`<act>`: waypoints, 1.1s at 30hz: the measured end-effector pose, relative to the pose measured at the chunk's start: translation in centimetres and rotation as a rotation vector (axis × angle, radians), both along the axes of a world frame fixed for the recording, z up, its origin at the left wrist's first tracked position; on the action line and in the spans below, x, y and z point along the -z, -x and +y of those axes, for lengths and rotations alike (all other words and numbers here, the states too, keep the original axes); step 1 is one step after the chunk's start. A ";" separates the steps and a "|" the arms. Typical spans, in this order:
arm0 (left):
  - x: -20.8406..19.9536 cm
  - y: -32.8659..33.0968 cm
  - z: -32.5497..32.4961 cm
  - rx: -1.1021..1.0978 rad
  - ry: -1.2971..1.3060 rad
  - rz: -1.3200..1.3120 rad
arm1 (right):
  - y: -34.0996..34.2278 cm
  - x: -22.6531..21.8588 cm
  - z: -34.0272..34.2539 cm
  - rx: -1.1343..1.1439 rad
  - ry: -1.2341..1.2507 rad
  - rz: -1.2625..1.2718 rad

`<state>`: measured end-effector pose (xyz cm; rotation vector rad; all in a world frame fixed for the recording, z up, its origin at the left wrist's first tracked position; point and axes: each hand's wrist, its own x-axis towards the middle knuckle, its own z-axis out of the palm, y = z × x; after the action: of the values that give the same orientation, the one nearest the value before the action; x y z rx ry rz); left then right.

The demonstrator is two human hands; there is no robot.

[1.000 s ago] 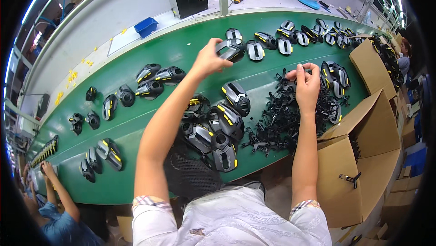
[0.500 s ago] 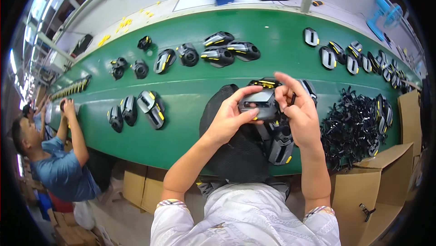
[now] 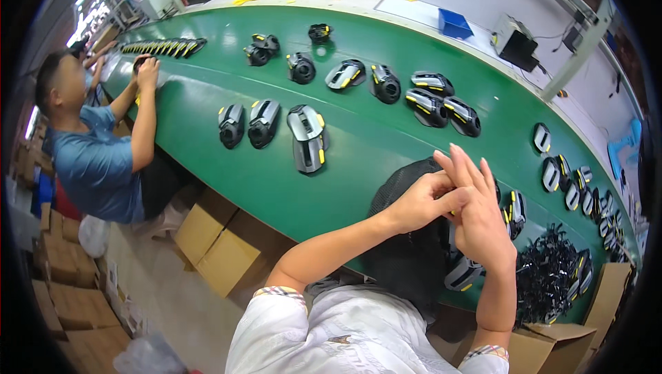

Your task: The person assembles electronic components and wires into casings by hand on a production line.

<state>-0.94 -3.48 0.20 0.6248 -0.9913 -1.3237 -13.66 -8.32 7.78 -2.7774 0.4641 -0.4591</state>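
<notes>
My left hand (image 3: 422, 203) and my right hand (image 3: 477, 217) meet above the right part of the green table. Curled fingers of the left hand close around a grey and black plastic housing, mostly hidden; only a yellow spot shows between the hands. My right hand pinches with thumb and forefinger against the left fingertips, its other fingers stretched upward; what it pinches is hidden. Below the hands lies another grey housing with a yellow tab (image 3: 463, 274). A black mesh cap-like shape (image 3: 396, 253) covers part of the view under my left forearm.
On the green table (image 3: 365, 136) stand several like housings (image 3: 307, 138). A tangled heap of black plastic clips (image 3: 545, 274) lies at the right, by an open cardboard box (image 3: 552, 346). Further left a person in a blue shirt (image 3: 100, 167) works at the table. A blue bin (image 3: 455, 23) sits behind.
The view has swung left, so the table shifts rightward in it. My hands have come closer together and now cover the housing. My right fingers are stretched higher.
</notes>
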 end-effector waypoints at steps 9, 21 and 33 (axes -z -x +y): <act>-0.6 -0.4 -0.1 -0.394 0.171 -0.218 | 3.1 1.8 -0.7 0.458 -0.141 -0.454; -0.5 0.8 -0.7 -0.185 0.051 0.018 | 4.6 4.6 -1.0 0.388 -0.806 -0.876; -0.2 0.7 -0.6 -0.077 -0.098 0.040 | 5.3 4.8 -1.4 0.453 -0.937 -0.814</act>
<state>-1.66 -4.11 0.45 0.7014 -0.8659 -1.3180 -18.92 -9.70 2.95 -1.4239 0.8128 -1.0614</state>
